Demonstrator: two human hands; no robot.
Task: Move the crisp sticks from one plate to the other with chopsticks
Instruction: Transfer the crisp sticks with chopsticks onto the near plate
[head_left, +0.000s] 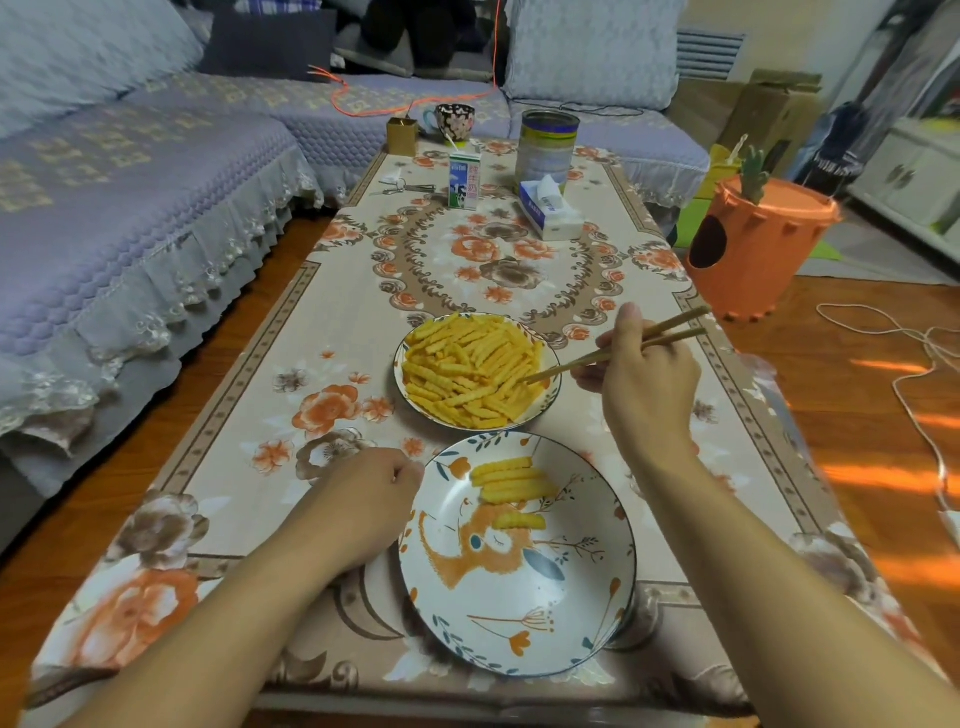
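Note:
A white plate (551, 402) in the middle of the table is heaped with yellow crisp sticks (467, 369). Nearer to me stands a larger plate (519, 613) painted with an orange fox and flowers; several crisp sticks (511, 486) lie in its far half. My right hand (641, 384) holds a pair of wooden chopsticks (613, 351), whose tips dip into the right side of the heap. My left hand (363, 506) rests closed on the tablecloth, touching the painted plate's left rim, with nothing in it.
At the table's far end stand a milk carton (463, 182), a tissue pack (550, 208), a tin can (548, 145), a floral cup (454, 120) and a small brown box (401, 136). A sofa (130, 218) runs along the left; an orange stool (753, 244) stands right.

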